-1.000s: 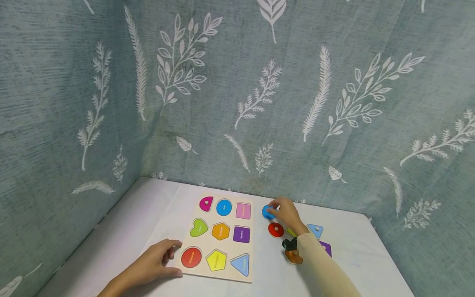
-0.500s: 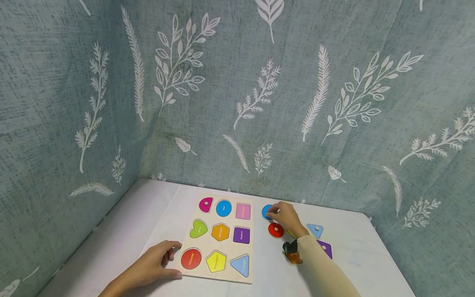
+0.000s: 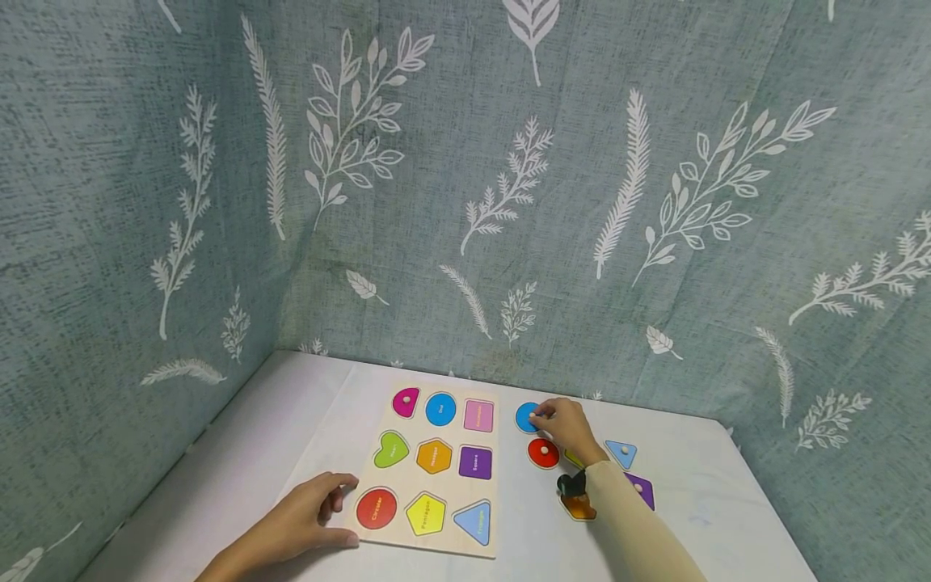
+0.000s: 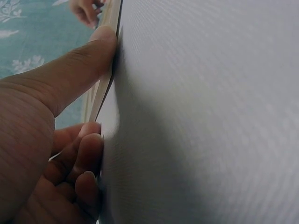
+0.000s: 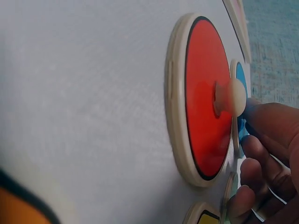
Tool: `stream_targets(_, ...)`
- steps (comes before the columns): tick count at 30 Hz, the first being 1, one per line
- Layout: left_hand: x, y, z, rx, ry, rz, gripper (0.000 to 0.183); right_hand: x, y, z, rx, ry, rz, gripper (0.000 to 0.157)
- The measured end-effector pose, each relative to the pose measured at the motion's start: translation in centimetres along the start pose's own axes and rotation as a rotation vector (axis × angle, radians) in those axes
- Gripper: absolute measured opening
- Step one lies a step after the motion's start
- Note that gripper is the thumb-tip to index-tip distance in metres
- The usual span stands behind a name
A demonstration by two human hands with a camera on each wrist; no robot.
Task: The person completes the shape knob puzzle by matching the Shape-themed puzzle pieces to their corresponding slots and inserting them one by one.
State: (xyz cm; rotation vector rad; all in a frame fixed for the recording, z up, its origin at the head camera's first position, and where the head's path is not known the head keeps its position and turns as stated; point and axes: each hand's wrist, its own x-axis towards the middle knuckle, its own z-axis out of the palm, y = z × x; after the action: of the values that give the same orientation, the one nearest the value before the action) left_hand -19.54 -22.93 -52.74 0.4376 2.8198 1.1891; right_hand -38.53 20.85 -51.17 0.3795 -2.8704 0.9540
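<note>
A wooden shape-puzzle board (image 3: 444,477) lies on the table. My left hand (image 3: 294,521) touches its near left corner; in the left wrist view the thumb (image 4: 100,44) lies against the board's edge, the other fingers loosely bent beside it. To the right of the board, my right hand (image 3: 567,428) has thumb and index finger at the white knob of a blue round puzzle piece (image 3: 525,415), which lies flat. The right wrist view shows the thumb over this blue piece (image 5: 240,74), its knob hidden. Nearer sits a red round knobbed piece (image 3: 542,453).
Other pieces lie around the right forearm: a blue triangle (image 3: 621,453), a purple square (image 3: 642,490), an orange one (image 3: 579,508) and a partly hidden yellow one (image 3: 573,458). A magenta half-circle (image 3: 406,402) with a knob sits in the board. Patterned cloth (image 3: 465,202) hangs behind the table.
My right hand has drawn back slightly toward the right over the blue piece, so more of it and its knob show. The piece and my left hand stay in place.
</note>
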Motion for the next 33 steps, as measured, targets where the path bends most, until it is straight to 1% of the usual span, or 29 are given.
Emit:
stream_targets(5,0.1,-0.1,0.0,-0.003,-0.005,0.025,0.078,0.1,0.2,0.0,0.012,0.013,0.002,0.011)
stream_targets(8,0.2,-0.2,0.0,-0.007,-0.007,0.038,0.079,0.2,0.3,0.0,-0.008,0.022,0.001,0.011)
stream_targets(15,0.2,-0.1,0.1,-0.002,-0.003,0.04,0.077,0.1,0.3,0.0,-0.054,0.008,0.028,0.014)
stream_targets(21,-0.2,-0.1,0.1,-0.007,-0.003,0.024,0.077,0.1,0.1,0.1,-0.035,-0.001,0.02,0.012)
stream_targets(28,-0.1,0.0,0.1,-0.004,0.0,0.016,0.078,0.3,-0.4,-0.1,-0.013,-0.001,0.011,0.011)
stream_targets(33,0.1,0.2,0.2,0.012,0.013,-0.024,0.08,0.2,-1.2,-0.4,-0.023,0.007,-0.007,0.011)
